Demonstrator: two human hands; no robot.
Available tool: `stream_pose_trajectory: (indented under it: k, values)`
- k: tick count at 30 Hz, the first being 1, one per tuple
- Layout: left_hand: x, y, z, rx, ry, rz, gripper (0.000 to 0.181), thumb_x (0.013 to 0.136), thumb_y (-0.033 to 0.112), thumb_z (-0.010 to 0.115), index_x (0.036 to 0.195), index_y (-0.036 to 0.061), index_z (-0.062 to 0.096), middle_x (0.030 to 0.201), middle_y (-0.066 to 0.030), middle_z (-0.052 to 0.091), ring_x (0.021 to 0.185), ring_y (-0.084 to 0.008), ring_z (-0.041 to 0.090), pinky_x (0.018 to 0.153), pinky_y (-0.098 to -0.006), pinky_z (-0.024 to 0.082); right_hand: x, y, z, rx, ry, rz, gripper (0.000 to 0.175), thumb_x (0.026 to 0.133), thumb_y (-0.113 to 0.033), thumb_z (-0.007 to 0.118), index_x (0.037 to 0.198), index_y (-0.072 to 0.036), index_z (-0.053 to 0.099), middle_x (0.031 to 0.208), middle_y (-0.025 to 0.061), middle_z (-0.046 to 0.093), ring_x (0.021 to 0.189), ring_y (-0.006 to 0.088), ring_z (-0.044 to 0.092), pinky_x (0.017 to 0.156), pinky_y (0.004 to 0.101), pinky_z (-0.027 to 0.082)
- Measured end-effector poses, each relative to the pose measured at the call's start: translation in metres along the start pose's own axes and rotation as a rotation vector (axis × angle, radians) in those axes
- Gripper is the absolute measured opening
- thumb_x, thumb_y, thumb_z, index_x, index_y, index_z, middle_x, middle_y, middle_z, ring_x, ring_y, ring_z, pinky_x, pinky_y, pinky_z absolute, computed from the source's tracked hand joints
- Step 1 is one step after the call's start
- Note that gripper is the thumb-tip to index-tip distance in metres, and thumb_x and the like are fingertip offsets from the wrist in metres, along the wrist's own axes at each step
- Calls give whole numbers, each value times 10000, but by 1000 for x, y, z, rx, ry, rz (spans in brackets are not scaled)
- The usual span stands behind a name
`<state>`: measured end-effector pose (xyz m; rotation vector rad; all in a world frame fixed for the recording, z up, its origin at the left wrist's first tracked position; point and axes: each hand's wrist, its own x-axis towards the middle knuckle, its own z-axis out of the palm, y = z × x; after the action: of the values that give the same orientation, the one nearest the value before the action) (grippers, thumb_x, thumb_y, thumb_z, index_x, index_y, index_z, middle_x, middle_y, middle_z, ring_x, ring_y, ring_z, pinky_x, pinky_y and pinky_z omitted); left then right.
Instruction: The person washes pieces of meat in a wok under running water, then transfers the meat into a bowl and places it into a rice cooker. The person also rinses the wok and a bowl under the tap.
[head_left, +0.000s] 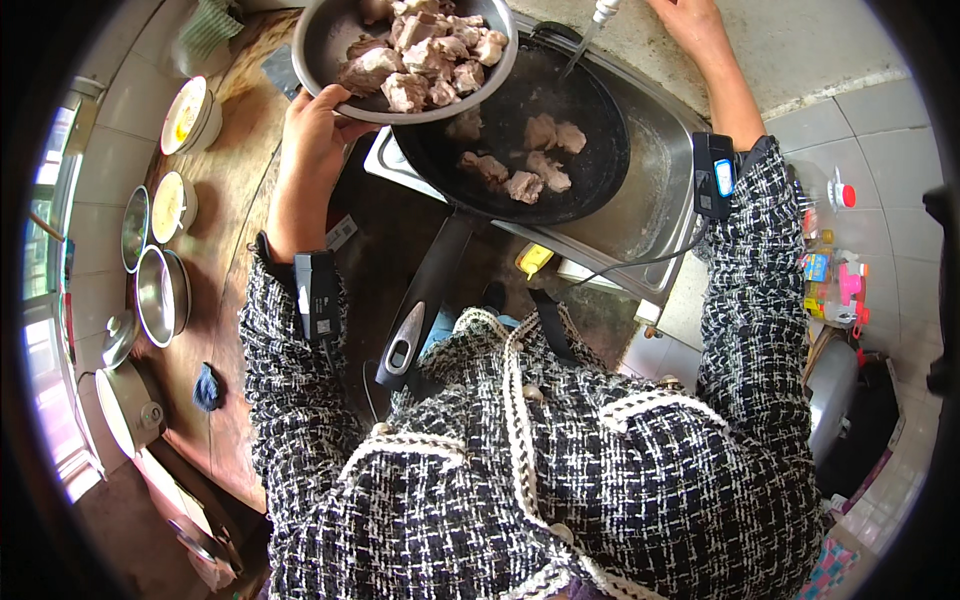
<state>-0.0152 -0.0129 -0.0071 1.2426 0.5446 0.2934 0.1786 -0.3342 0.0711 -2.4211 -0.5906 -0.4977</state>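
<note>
My left hand (319, 135) grips the rim of a metal bowl (322, 45) heaped with pieces of pale, cooked-looking meat (427, 56). Below and to the right of the bowl, a black frying pan (592, 172) rests over the steel sink, its long handle (427, 300) towards me. Several meat pieces (544, 169) lie in the pan in dark liquid. A stream of water runs from the white tap (606, 9) into the pan. At the top edge, my right hand (686, 22) is raised right of the tap; its fingers are partly cut off, and whether it holds anything cannot be seen.
The steel sink (660, 187) has a raised rim. On the wooden counter (232, 195) at left stand stacked bowls (191, 116), metal bowls (157, 296), a rice cooker (131, 409) and a dark blue cloth (205, 388). Plastic bottles (829, 262) stand at right. A cable runs from the right wrist device.
</note>
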Motion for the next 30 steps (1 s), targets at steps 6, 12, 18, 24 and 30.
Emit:
stream_pose_trajectory:
  k: [6, 12, 18, 24, 30]
  values:
    - [7, 5, -28, -84, -1, 32, 175, 843, 23, 482, 988, -74, 496, 904, -174, 612, 759, -270, 641, 670, -416, 579, -9, -21, 12, -70, -72, 35, 319, 789, -245, 621, 1002, -7, 618, 842, 195, 632, 835, 292, 629, 696, 384, 478]
    - [7, 4, -55, -144, 55, 20, 141, 836, 8, 493, 955, -67, 493, 872, -162, 605, 754, -268, 636, 713, -425, 571, -23, 2, 28, -117, -588, -60, 399, 796, -331, 631, 1096, -70, 597, 880, 100, 636, 835, 220, 614, 732, 319, 503]
    - [-3, 2, -75, -138, 138, 12, 117, 823, 14, 515, 931, -28, 503, 806, -109, 590, 686, -219, 617, 661, -399, 574, -96, 48, 125, -24, -1036, -250, 883, 627, -334, 771, 1384, -225, 331, 1461, 209, 156, 1295, 409, 266, 1051, 427, 295]
    - [-10, 1, -82, -183, 161, 21, 124, 823, 6, 503, 935, -42, 480, 864, -171, 614, 697, -250, 643, 636, -400, 580, -134, 46, 138, -165, -1216, -277, 856, 559, -212, 740, 1334, -173, 380, 1444, 258, 137, 1267, 442, 298, 1036, 432, 324]
    - [-10, 4, -83, -181, 154, 18, 114, 819, -1, 498, 927, -27, 475, 834, -151, 613, 687, -243, 645, 636, -404, 584, -133, 49, 143, -114, -895, -86, 663, 579, -173, 721, 1211, -192, 523, 1213, 215, 416, 1079, 443, 467, 909, 433, 428]
